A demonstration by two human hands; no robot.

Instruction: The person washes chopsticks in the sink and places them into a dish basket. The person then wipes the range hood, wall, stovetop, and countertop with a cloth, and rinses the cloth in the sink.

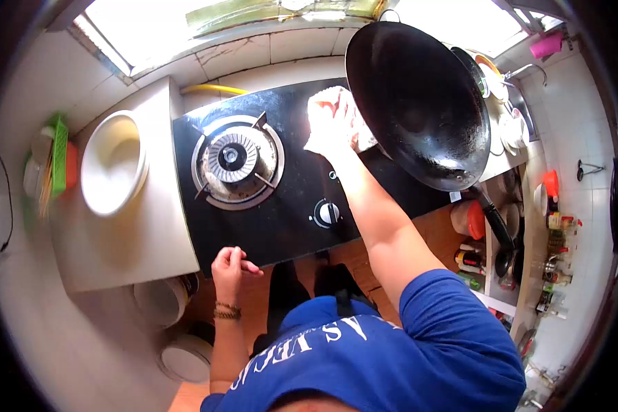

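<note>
My right hand [335, 132] reaches forward to the back of the black glass cooktop [292, 226]. Its fingers grip a crumpled whitish-pink cloth [324, 110] pressed against the surface, beside the wok [419, 103]. This large black wok is tilted over the cooktop's right side and hides what lies beneath it. My left hand [232, 265] hovers at the cooktop's front edge, its fingers loosely bent and apart, holding nothing. A round gas burner [231, 156] with metal supports sits left of the cloth. Toward the front is a control knob [326, 213].
On the left counter [117, 254] stands a deep white basin [110, 165]. A green rack [58, 154] hangs on the left wall. A yellow hose [216, 89] runs behind the cooktop. The wok's handle [496, 218] juts toward the right-hand shelves. White dishes [511, 130] stand near the sink.
</note>
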